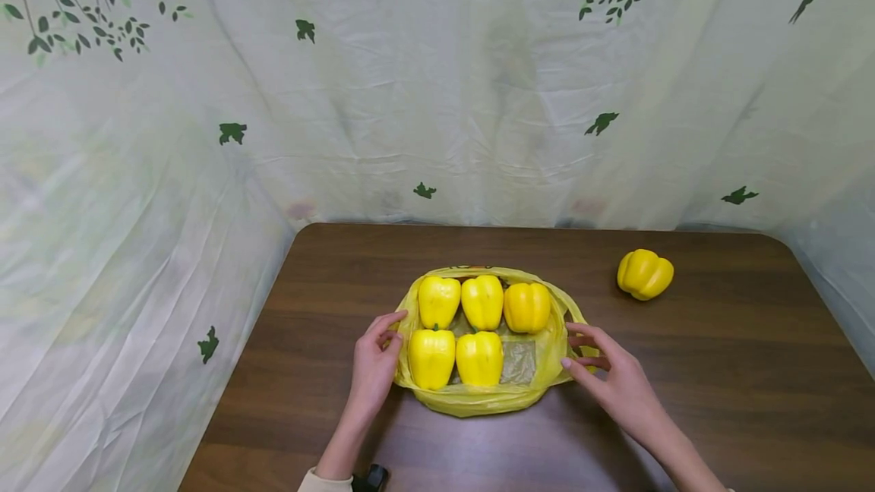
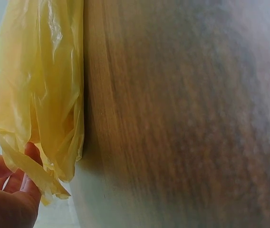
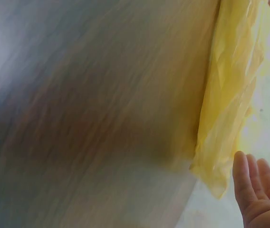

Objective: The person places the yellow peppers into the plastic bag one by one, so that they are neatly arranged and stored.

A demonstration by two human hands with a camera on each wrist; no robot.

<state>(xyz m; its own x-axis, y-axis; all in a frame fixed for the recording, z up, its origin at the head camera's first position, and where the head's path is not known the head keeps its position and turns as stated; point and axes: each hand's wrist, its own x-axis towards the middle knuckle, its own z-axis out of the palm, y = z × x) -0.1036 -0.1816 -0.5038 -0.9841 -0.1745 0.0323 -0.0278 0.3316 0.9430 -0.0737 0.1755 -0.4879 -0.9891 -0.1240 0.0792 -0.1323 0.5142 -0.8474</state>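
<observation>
A yellow plastic bag (image 1: pixel 478 401) lies wide open on the table, its rim rolled outward. Inside it stand yellow bell peppers, three in the far row, including a pepper (image 1: pixel 526 307) at right, and two in the near row, including a pepper (image 1: pixel 479 359). The bag's near right part holds no pepper. My left hand (image 1: pixel 376 355) is at the bag's left edge; in the left wrist view its curled fingers (image 2: pixel 29 187) hold a strip of the plastic. At the right edge, my right hand (image 1: pixel 611 374) touches the bag with fingers extended; the right wrist view shows straight fingers (image 3: pixel 242 178) beside it.
Another yellow bell pepper (image 1: pixel 645 275) lies on its side on the brown wooden table (image 1: pixel 718 401), toward the back right. Behind and beside the table hangs a pale curtain (image 1: pixel 451 97) with green leaf prints.
</observation>
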